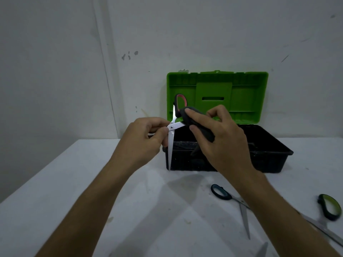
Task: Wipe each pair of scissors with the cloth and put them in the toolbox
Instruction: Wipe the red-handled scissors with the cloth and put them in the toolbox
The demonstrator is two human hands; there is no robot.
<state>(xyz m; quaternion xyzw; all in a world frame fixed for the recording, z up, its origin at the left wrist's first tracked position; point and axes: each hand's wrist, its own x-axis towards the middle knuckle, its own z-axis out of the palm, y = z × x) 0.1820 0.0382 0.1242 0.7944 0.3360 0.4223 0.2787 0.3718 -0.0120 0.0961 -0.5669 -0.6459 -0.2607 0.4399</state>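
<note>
Starting at the left: left hand, fingers curled, pinching the pivot of the red-handled scissors in front of the toolbox. Scissors held spread open above the table; one blade points straight down, its tip level with the box's front wall; the red-lined handle loop stands up against the green lid.
Right hand, fingers and thumb curled around a dark cloth, the cloth wrapped over the scissors' other handle and shank.
Toolbox: black tub, green lid raised upright against the wall. Both hands and the cloth block much of the tub's interior; contents cannot be made out.
White table, scuffed.
Teal-handled scissors, lying on the table at right, partly under the right forearm.
Green-handled scissors, far right, near the table's edge of view.
</note>
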